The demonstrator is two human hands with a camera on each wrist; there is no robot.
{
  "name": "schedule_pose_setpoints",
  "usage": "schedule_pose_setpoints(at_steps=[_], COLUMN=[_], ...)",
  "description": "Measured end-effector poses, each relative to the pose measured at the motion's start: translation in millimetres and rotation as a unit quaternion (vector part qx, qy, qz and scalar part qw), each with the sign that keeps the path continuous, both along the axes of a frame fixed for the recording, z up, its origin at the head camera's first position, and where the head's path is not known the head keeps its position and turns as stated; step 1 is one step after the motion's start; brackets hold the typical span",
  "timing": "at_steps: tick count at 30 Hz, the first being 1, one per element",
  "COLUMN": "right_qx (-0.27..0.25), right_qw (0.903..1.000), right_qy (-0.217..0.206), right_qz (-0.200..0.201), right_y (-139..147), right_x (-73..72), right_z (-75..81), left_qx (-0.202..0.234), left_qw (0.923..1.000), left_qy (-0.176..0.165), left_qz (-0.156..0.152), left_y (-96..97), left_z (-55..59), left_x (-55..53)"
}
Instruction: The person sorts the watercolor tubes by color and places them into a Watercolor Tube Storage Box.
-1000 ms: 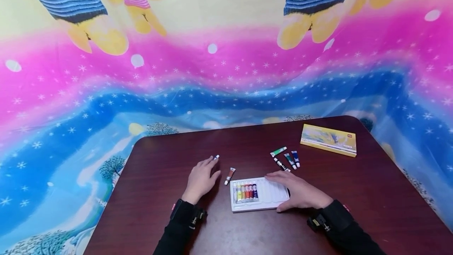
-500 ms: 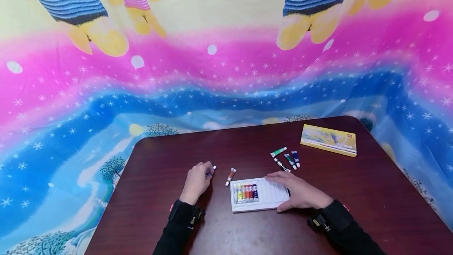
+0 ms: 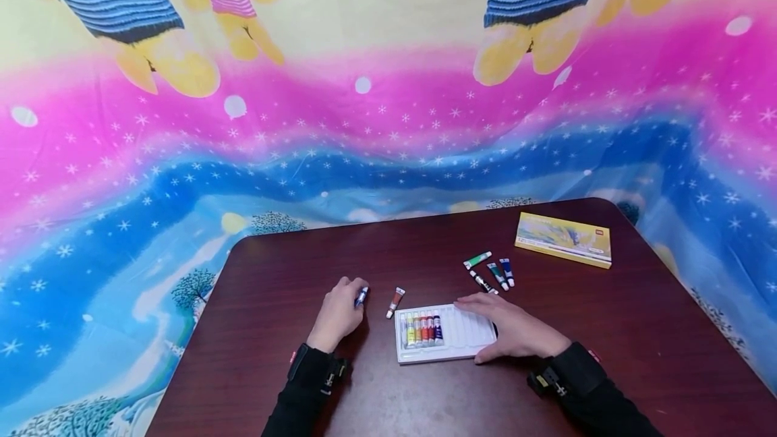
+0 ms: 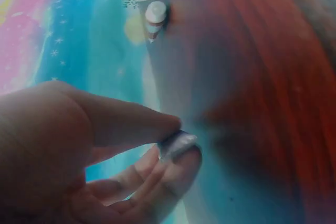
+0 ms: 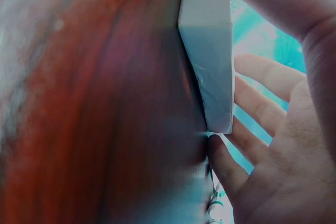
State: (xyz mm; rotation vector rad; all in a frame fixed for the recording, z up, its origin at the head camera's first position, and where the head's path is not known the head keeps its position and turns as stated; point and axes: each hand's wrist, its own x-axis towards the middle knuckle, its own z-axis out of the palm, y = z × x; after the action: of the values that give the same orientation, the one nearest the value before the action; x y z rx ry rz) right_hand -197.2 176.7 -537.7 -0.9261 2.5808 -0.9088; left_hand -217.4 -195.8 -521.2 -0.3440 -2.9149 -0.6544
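Note:
My left hand pinches a small blue paint tube between thumb and fingertips; in the left wrist view the tube's silvery crimped end faces the camera. With its thumb at the near edge and fingers at the far edge, my right hand holds the right end of a white plastic paint tray. Several paint tubes, yellow through red to dark violet, lie side by side in the tray's left part. A brown paint tube with a white cap lies between the left hand and the tray.
Behind the tray lie loose paint tubes: light green, black, dark green and blue. A yellow paint box rests at the back right of the dark wooden table. A patterned cloth hangs behind the table.
My left hand has picked up the blue tube and drawn it back slightly toward me, turning it in the fingers. The right hand and tray have stayed in place.

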Motion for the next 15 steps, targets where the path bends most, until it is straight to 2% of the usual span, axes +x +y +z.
schedule_pose_setpoints(at_steps=[4, 7, 10, 15], right_qx=[0.000, -0.001, -0.001, -0.004], right_qw=[1.0000, 1.0000, 1.0000, 1.0000], right_qy=[-0.003, -0.002, -0.004, 0.004], right_qz=[-0.001, 0.001, 0.001, 0.006], right_y=[0.3, 0.5, 0.6, 1.3], right_x=[0.5, 0.2, -0.2, -0.1], right_z=[-0.9, -0.4, 0.4, 0.5], left_qx=[0.081, 0.147, 0.196, 0.263], left_qw=[0.9967, 0.9884, 0.9787, 0.9608], left_qy=[0.006, 0.006, 0.004, -0.045], left_qz=[-0.012, -0.037, -0.061, -0.073], left_y=[3.4, 7.1, 12.2, 23.1], left_z=[8.0, 14.7, 19.8, 27.1], left_x=[-0.2, 1.4, 3.8, 8.7])
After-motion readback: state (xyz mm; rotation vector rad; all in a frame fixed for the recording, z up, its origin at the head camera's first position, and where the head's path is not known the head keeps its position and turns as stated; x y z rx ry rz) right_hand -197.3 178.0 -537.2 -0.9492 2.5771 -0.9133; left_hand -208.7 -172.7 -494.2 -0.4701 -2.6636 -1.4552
